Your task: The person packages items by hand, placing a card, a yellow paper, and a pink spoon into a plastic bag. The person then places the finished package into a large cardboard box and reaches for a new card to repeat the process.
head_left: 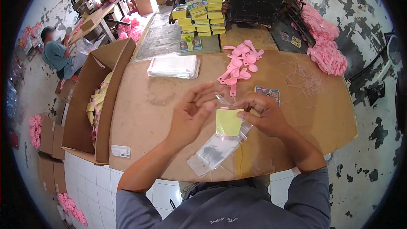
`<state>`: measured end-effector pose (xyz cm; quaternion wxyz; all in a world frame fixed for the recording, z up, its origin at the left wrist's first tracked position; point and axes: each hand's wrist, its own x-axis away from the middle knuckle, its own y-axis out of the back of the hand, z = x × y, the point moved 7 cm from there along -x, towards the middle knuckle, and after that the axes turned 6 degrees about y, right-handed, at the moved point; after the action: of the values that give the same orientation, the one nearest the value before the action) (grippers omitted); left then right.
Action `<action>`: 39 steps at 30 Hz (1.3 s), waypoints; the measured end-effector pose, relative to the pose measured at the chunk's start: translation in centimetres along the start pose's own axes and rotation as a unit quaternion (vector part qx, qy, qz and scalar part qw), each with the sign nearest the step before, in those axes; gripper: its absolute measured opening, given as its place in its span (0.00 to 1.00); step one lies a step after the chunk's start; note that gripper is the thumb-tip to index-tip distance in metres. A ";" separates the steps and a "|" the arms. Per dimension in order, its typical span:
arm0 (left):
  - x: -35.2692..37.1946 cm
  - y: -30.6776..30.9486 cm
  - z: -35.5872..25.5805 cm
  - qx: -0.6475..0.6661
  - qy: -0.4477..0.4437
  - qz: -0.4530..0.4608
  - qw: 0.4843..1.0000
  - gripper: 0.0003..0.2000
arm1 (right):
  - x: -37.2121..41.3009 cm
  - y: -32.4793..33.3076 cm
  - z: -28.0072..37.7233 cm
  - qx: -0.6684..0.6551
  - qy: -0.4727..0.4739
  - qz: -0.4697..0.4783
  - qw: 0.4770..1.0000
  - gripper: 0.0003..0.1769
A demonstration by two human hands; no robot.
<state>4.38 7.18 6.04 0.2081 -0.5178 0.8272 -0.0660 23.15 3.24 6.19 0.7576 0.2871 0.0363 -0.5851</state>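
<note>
Looking down, head view: the right hand point(265, 114) pinches a yellow card point(228, 122) at its upper right corner, against the mouth of a clear bag point(214, 152) lying on the table point(148, 114) near its front edge. The left hand point(193, 112) is half open with its fingers loosely curved, just beside the bag's top; contact cannot be told. Behind lie pink spoons point(239, 65) and a stack of bags point(174, 66). An open box point(91, 101) stands left, with a seated person point(57, 55) beyond it.
</note>
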 end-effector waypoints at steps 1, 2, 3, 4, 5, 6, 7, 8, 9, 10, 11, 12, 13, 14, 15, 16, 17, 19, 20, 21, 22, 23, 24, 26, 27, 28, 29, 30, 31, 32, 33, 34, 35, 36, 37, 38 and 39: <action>0.0 -0.4 0.5 -0.014 0.033 0.025 0.999 0.15 | 0.1 0.2 0.0 -0.005 -0.009 -0.003 1.000 0.13; 0.2 -0.8 0.9 -0.029 0.066 0.049 0.996 0.15 | 0.1 0.5 0.0 -0.011 -0.019 -0.006 1.000 0.12; 0.4 -1.0 1.3 -0.043 0.099 0.072 0.991 0.15 | 0.1 0.6 -0.1 -0.017 -0.028 -0.009 0.999 0.11; 0.4 -0.8 1.7 -0.046 0.111 0.074 0.990 0.15 | 0.2 0.6 -0.2 -0.053 -0.033 -0.017 0.998 0.11; 0.4 -0.5 2.3 -0.048 0.123 0.076 0.988 0.14 | 0.2 0.5 -0.5 -0.090 -0.039 -0.026 0.995 0.10; 0.5 -0.2 2.9 -0.051 0.136 0.079 0.986 0.14 | 0.4 0.4 -0.7 -0.127 -0.045 -0.035 0.990 0.10; 0.5 0.0 3.3 -0.056 0.137 0.076 0.986 0.13 | 0.5 0.5 -1.1 -0.115 -0.054 -0.039 0.991 0.09; 0.5 0.2 3.5 -0.060 0.137 0.074 0.986 0.12 | 0.6 0.6 -1.5 -0.103 -0.062 -0.043 0.992 0.09; 0.6 0.3 3.7 -0.065 0.137 0.071 0.986 0.11 | 0.7 0.7 -1.8 -0.091 -0.071 -0.047 0.992 0.09; 0.6 0.3 3.6 -0.076 0.135 0.058 0.986 0.11 | 0.7 0.7 -2.0 -0.110 -0.084 -0.053 0.989 0.09; 0.7 0.2 3.4 -0.087 0.132 0.044 0.986 0.11 | 0.6 0.7 -2.1 -0.129 -0.097 -0.059 0.985 0.09; 0.7 0.3 3.3 -0.098 0.129 0.031 0.986 0.10 | 0.6 0.7 -2.2 -0.148 -0.111 -0.065 0.981 0.09; 0.8 0.3 3.2 -0.109 0.123 0.033 0.986 0.10 | 0.7 0.8 -2.4 -0.152 -0.109 -0.063 0.980 0.09; 0.8 0.4 3.2 -0.121 0.117 0.036 0.985 0.11 | 0.7 0.9 -2.8 -0.156 -0.107 -0.060 0.980 0.08; 0.8 0.5 3.1 -0.132 0.111 0.038 0.984 0.11 | 0.8 0.9 -3.1 -0.160 -0.105 -0.056 0.980 0.08; 0.8 0.6 3.1 -0.147 0.116 0.044 0.981 0.11 | 0.7 0.9 -3.3 -0.160 -0.095 -0.061 0.981 0.08; 0.7 0.7 3.1 -0.162 0.121 0.051 0.978 0.11 | 0.6 0.9 -3.5 -0.161 -0.085 -0.065 0.981 0.08; 0.7 0.9 3.4 -0.163 0.126 0.058 0.977 0.11 | 0.5 0.9 -3.7 -0.153 -0.080 -0.064 0.983 0.07; 0.6 1.1 3.9 -0.149 0.126 0.058 0.979 0.11 | 0.5 1.0 -3.9 -0.145 -0.086 -0.059 0.984 0.07; 0.6 1.3 4.2 -0.135 0.127 0.059 0.981 0.11 | 0.6 1.1 -4.0 -0.137 -0.092 -0.054 0.985 0.07; 0.5 1.1 4.0 -0.144 0.109 0.072 0.981 0.11 | 0.5 1.2 -4.0 -0.133 -0.088 -0.048 0.986 0.08; 0.5 1.0 3.7 -0.153 0.091 0.085 0.980 0.11 | 0.5 1.2 -3.9 -0.129 -0.083 -0.041 0.987 0.08; 0.5 0.9 3.4 -0.162 0.073 0.098 0.979 0.12 | 0.4 1.2 -3.9 -0.126 -0.079 -0.034 0.988 0.08; 0.5 1.2 3.7 -0.097 0.110 0.099 0.984 0.12 | 0.4 1.3 -3.8 -0.166 -0.092 -0.035 0.981 0.08; 0.5 1.3 3.8 -0.064 0.128 0.099 0.985 0.12 | 0.4 1.2 -3.8 -0.186 -0.098 -0.035 0.977 0.08; 0.5 1.4 4.1 -0.074 0.143 0.093 0.983 0.12 | 0.4 1.2 -3.8 -0.157 -0.102 -0.030 0.982 0.08; 0.4 1.5 4.4 -0.085 0.158 0.088 0.980 0.12 | 0.5 1.0 -3.9 -0.128 -0.106 -0.026 0.986 0.08; 0.4 1.6 4.7 -0.095 0.174 0.082 0.977 0.12 | 0.5 1.0 -4.0 -0.100 -0.110 -0.021 0.989 0.08; 0.4 1.5 4.8 -0.094 0.181 0.076 0.976 0.13 | 0.6 0.9 -4.0 -0.119 -0.118 -0.023 0.986 0.08; 0.3 1.2 4.9 -0.094 0.188 0.070 0.975 0.13 | 0.6 0.8 -4.0 -0.139 -0.126 -0.025 0.982 0.08; 0.2 1.2 5.0 -0.093 0.194 0.063 0.974 0.13 | 0.6 0.7 -4.0 -0.159 -0.133 -0.027 0.978 0.09; 0.3 1.2 5.1 -0.092 0.200 0.067 0.973 0.14 | 0.6 0.7 -4.2 -0.162 -0.137 -0.021 0.977 0.09; 0.2 1.3 5.3 -0.092 0.206 0.072 0.972 0.14 | 0.6 0.8 -4.4 -0.165 -0.141 -0.015 0.976 0.09; 0.2 1.4 5.5 -0.091 0.211 0.077 0.970 0.14 | 0.6 0.8 -4.6 -0.167 -0.145 -0.009 0.975 0.09; 0.2 1.3 5.5 -0.090 0.212 0.073 0.970 0.14 | 0.6 0.9 -4.8 -0.158 -0.131 -0.005 0.979 0.11; 0.2 1.3 5.5 -0.089 0.212 0.070 0.971 0.14 | 0.7 0.8 -5.0 -0.150 -0.116 -0.001 0.982 0.12; 0.3 1.3 5.4 -0.088 0.213 0.066 0.971 0.14 | 0.7 0.8 -5.0 -0.141 -0.102 0.004 0.985 0.14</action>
<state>5.47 8.12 0.62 -0.0153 -0.4523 0.8874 -0.0877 25.50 5.21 2.05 0.7924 0.1164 0.0400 -0.5975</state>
